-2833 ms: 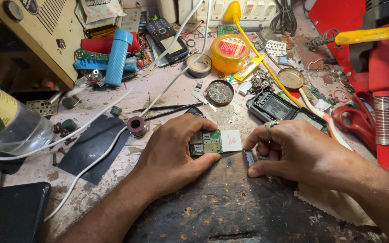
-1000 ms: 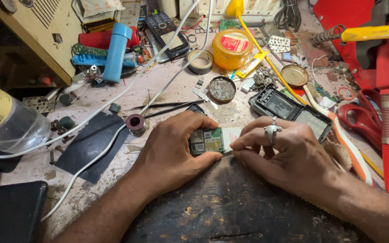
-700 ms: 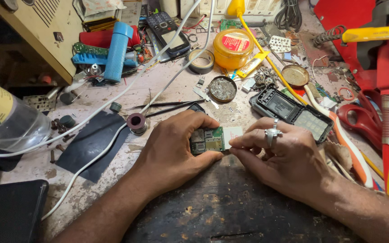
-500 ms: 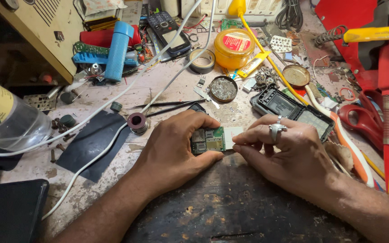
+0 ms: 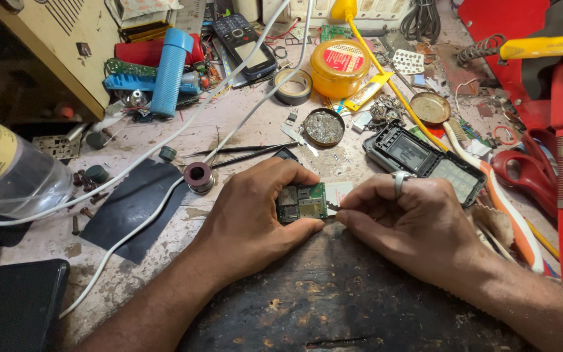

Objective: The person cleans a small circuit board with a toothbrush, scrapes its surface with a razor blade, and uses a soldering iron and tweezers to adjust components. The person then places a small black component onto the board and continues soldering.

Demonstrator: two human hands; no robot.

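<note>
My left hand [image 5: 252,218] grips a small green phone circuit board [image 5: 302,203] between thumb and fingers, holding it against the worn workbench. My right hand [image 5: 415,228], a ring on one finger, pinches its fingertips together at the board's right edge, next to the board's white part [image 5: 340,191]. Whether a small tool or part sits in that pinch is too small to tell. Just behind my right hand lies an opened black phone casing [image 5: 425,160].
Tweezers [image 5: 242,153] and a small tin of solder scraps [image 5: 324,126] lie behind the hands. A yellow paste jar [image 5: 340,65], tape roll [image 5: 293,85], blue cylinder [image 5: 171,72], black keypad phone [image 5: 245,45], red scissors [image 5: 529,173], plastic bottle [image 5: 8,169] and white cables [image 5: 164,140] crowd the bench.
My right hand moved left from beside the board and closed its fingertips onto the board's right edge. My left hand kept holding the board in place.
</note>
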